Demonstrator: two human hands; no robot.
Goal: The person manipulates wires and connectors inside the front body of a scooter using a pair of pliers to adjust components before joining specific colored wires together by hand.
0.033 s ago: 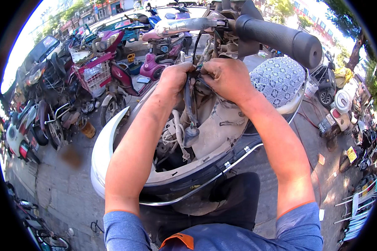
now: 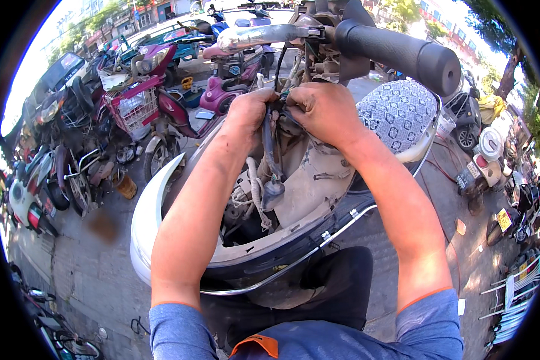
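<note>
Outside on a sunny paved street, lots of parked scooters (image 2: 162, 102) are standing in rows, and a white scooter (image 2: 156, 204) with its front cover off is sitting right below the person. Nothing much is changing from the picture just before: both hands are staying in the same spot, high up under the handlebar grip (image 2: 402, 57), so the work on the wires is still going on and is not finished. The left hand (image 2: 249, 111) is curling tight around a dark cable (image 2: 269, 150) near its top end. That cable is hanging down into the open front of the scooter, with a grey plug (image 2: 273, 192) dangling at its bottom end. The right hand (image 2: 324, 111) is closing into a fist just beside the left one, pinching something small where the wires meet; what it is pinching is too hidden to tell. Both forearms are reaching straight up and forward from the blue sleeves (image 2: 426, 324), with the elbows low and the wrists coming close together. A seat with a patterned cover (image 2: 399, 114) is sitting just to the right of the hands.
</note>
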